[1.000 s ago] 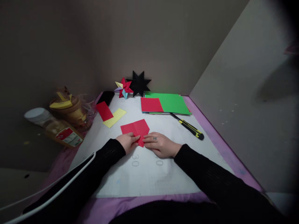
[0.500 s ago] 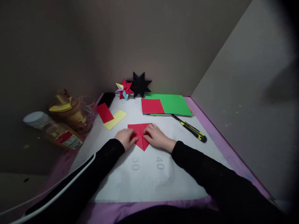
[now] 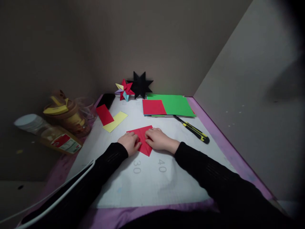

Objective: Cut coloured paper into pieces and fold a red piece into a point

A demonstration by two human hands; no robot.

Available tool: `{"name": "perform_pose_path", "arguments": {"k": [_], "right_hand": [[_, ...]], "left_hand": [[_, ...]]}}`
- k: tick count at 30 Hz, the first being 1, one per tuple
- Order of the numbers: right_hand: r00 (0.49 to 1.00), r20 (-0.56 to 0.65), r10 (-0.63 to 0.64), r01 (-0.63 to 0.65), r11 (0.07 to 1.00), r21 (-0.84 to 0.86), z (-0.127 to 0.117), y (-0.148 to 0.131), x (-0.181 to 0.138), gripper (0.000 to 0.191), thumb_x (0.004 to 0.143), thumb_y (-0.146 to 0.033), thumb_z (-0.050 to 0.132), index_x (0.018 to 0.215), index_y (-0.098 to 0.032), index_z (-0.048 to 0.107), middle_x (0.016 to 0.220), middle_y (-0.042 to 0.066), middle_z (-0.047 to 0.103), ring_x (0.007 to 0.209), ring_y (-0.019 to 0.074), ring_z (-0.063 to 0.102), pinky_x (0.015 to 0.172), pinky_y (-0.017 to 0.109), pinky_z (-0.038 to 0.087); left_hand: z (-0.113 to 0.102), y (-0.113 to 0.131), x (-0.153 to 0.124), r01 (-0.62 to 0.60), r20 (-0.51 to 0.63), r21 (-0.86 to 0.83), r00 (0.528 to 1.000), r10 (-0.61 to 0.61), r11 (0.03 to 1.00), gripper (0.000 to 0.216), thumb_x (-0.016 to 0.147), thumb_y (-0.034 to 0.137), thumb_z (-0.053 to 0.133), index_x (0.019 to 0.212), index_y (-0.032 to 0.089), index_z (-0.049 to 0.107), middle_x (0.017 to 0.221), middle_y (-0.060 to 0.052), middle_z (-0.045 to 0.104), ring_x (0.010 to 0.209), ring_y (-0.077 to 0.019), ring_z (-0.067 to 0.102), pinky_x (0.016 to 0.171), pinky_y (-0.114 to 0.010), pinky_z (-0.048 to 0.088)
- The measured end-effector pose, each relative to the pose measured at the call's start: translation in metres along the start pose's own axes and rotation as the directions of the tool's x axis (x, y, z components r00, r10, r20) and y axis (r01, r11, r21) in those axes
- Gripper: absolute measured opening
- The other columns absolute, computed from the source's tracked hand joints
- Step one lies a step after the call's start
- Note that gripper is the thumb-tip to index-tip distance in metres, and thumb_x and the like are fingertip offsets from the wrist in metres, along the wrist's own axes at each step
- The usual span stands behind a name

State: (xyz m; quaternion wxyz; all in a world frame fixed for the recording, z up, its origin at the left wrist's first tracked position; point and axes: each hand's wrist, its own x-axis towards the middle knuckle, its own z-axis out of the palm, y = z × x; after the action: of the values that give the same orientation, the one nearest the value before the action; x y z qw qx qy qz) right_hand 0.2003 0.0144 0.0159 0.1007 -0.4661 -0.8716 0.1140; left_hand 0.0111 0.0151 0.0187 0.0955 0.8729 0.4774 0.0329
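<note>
A folded piece of red origami paper [image 3: 144, 149] lies on the white sheet, its creased point turned toward me. My left hand [image 3: 130, 143] grips the paper's left side with curled fingers. On the opposite side, my right hand [image 3: 158, 139] has its fingers bent and pinched onto the paper. Both hands hide parts of the side edges. Beyond them are a red paper strip [image 3: 105, 115] and a yellow paper strip [image 3: 116, 121], overlapping at one end.
At the back stand a multicoloured paper star [image 3: 124, 90] and a black paper star [image 3: 140, 85]. Coloured sheets [image 3: 179, 105] lie stacked behind a utility knife [image 3: 194, 131]. On the left are a phone [image 3: 106, 100], a lidded cup [image 3: 71, 119] and a bottle [image 3: 51, 135]. A white cable [image 3: 64, 194] crosses my left sleeve.
The red paper has turned slightly, its near point shifting right and toward me. Both hands stay on it. The whole view has shifted a little.
</note>
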Motion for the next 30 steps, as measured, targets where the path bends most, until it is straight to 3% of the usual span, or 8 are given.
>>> {"name": "perform_pose_path", "arguments": {"k": [6,14,21,30], "right_hand": [[0.995,-0.008,0.101,-0.102,0.991,-0.083,-0.002,0.0,0.002,0.013,0.081,-0.024,0.046,0.076,-0.017,0.055,0.079,0.007,0.061,0.077,0.0192,0.052,0.068,0.031,0.031],[0.997,0.021,0.07,-0.072,0.986,0.15,-0.003,0.006,0.002,0.011,0.078,-0.019,0.047,0.073,-0.018,0.056,0.069,0.0,0.061,0.064,0.0121,0.05,0.063,0.024,0.031],[0.987,-0.031,0.158,-0.158,0.987,0.004,0.002,-0.004,0.002,0.012,0.077,-0.024,0.051,0.069,-0.018,0.056,0.073,0.002,0.058,0.073,0.0154,0.048,0.067,0.028,0.029],[0.979,-0.06,0.197,-0.2,0.979,-0.034,0.01,-0.008,0.0,0.013,0.08,-0.025,0.048,0.073,-0.018,0.055,0.08,0.005,0.056,0.081,0.0187,0.047,0.072,0.031,0.028]], "left_hand": [[0.0,-0.001,0.001,0.004,0.006,-0.008,1.0,-0.004,1.0,0.026,0.08,0.038,0.045,0.07,0.018,0.057,0.077,-0.007,0.056,0.07,-0.0205,0.053,0.068,-0.034,0.041],[0.002,-0.003,0.002,0.009,0.005,-0.03,1.0,-0.009,1.0,0.026,0.08,0.038,0.044,0.069,0.019,0.057,0.077,-0.006,0.055,0.071,-0.0201,0.053,0.069,-0.033,0.041],[0.002,-0.003,0.003,0.022,0.018,-0.032,1.0,-0.021,0.999,0.025,0.08,0.035,0.043,0.069,0.019,0.058,0.077,-0.007,0.057,0.077,-0.0213,0.055,0.075,-0.034,0.041],[0.003,-0.004,0.005,0.015,0.01,-0.01,1.0,-0.015,1.0,0.024,0.08,0.031,0.042,0.068,0.019,0.058,0.077,-0.007,0.057,0.076,-0.0211,0.055,0.073,-0.033,0.04]]}}
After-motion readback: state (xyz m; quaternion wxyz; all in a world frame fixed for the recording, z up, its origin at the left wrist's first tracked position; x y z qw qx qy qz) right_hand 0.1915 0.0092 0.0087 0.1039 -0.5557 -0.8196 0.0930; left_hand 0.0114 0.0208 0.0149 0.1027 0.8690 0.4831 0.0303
